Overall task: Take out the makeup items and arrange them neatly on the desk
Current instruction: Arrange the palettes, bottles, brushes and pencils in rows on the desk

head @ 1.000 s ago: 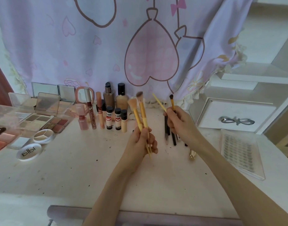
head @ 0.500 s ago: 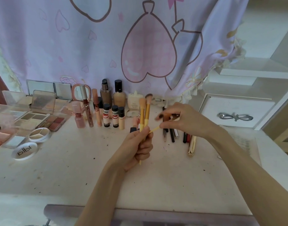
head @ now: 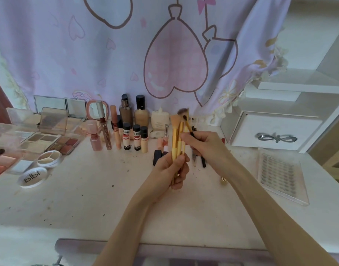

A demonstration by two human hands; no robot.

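Note:
My left hand [head: 173, 169] grips a bunch of yellow-handled makeup brushes [head: 176, 137] upright above the middle of the white desk [head: 84, 200]. My right hand [head: 205, 144] is right beside the bunch, pinching a thin dark-tipped brush [head: 188, 125] against it. Behind the hands stand foundation bottles [head: 140, 114], small tubes [head: 135, 139] and lip glosses [head: 105, 135]. Dark pencils [head: 203, 161] lie on the desk under my right hand.
Open eyeshadow and blush palettes [head: 49, 140] and round compacts [head: 32, 177] fill the left side. A clear lash tray [head: 280, 173] lies at the right, in front of a white drawer [head: 274, 131]. A pink curtain hangs behind.
My right hand brought its thin brushes in from the right to the bunch in my left hand. The bunch now stands with more brushes together.

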